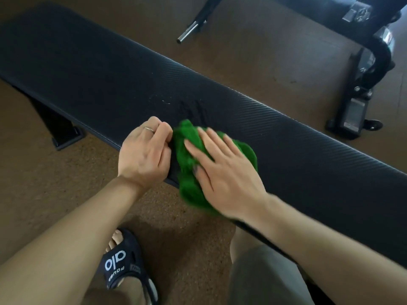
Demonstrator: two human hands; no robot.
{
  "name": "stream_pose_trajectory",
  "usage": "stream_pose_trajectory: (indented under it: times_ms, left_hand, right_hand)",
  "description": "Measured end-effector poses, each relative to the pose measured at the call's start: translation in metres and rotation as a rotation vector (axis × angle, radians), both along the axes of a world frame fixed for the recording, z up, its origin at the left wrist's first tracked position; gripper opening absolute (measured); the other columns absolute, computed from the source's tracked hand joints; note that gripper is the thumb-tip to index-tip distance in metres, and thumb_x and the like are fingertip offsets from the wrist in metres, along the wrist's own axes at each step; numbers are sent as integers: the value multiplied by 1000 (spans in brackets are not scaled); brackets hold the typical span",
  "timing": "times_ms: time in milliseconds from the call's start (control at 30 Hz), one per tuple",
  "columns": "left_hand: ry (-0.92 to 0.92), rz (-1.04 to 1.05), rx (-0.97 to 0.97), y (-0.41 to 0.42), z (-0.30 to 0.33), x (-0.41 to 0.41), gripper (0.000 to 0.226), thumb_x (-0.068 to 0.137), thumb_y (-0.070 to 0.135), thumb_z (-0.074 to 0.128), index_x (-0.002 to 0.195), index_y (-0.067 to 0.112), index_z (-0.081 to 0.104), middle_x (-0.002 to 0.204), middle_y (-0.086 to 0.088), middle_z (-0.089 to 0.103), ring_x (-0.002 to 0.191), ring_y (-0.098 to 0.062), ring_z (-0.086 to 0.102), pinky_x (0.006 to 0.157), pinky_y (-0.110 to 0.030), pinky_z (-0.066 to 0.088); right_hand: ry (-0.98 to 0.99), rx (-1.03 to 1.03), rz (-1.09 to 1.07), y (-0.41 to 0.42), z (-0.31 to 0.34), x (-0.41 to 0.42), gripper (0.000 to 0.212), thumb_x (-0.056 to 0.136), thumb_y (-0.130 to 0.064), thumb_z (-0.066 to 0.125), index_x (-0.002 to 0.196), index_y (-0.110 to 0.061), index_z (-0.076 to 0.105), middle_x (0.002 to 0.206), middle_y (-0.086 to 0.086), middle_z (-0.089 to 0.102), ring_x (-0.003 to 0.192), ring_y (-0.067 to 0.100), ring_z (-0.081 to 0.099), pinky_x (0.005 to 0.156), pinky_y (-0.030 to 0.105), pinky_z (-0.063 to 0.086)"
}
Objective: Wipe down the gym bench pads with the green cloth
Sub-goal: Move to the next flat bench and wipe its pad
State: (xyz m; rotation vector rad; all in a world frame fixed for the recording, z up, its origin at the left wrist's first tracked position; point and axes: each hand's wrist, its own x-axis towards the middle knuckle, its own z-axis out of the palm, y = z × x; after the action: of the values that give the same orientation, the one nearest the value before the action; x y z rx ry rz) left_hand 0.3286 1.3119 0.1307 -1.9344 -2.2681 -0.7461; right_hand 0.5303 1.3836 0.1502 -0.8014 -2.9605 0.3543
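From the head view, the green cloth [193, 164] is lying bunched on the near edge of the counter [308, 137] — soft, light, likely best pressed flat under a palm; the right hand [222, 172] is pressing it with straight fingers; the left hand [144, 154] is resting curled just beside it, its fingertips hidden — whether they are pinching the cloth's edge I cannot tell.

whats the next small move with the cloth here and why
Probably slide the right hand, lying flat on the green cloth, up and to the left across the bench pad. Small droplets and wet streaks sit just beyond the cloth and look unwiped. The left hand rests curled at the pad's near edge, seemingly steadying.
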Motion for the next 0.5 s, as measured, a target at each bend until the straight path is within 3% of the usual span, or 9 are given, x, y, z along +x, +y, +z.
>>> stream_pose_trajectory:
  times_ms: [100,233,367,500]
  left_hand:
    - [3,-14,0,2,0,1,9,87,6,43,89,3,52,85,-10,49,71,-28,45,63,-42,37]
    - [5,-21,29,2,0,0,7,82,5,41,84,5,47,81,-7,44,68,-26,40,60,-46,38]
    - [25,-6,13,1,0,-1,7,81,8,41,83,5,47,81,-8,44,68,-29,41,59,-46,37]
    - [44,17,-15,1,-1,0,11,81,14,42,83,5,49,81,-9,46,70,-30,44,62,-38,30]
  right_hand:
    - [36,8,-62,50,-6,-55,59,108,-42,20,164,-25,25,172,7,20,160,24,14,130,45,11]
    - [14,4,-140,87,-6,-97,57,110,-41,21,164,-26,23,173,5,17,160,23,10,130,44,6]
    - [74,0,-164,46,-6,-63,61,107,-41,17,163,-20,29,172,9,20,160,26,12,129,47,11]
    - [45,-35,-46,10,-5,-13,58,109,-41,21,164,-22,25,172,7,18,160,23,9,130,44,10]
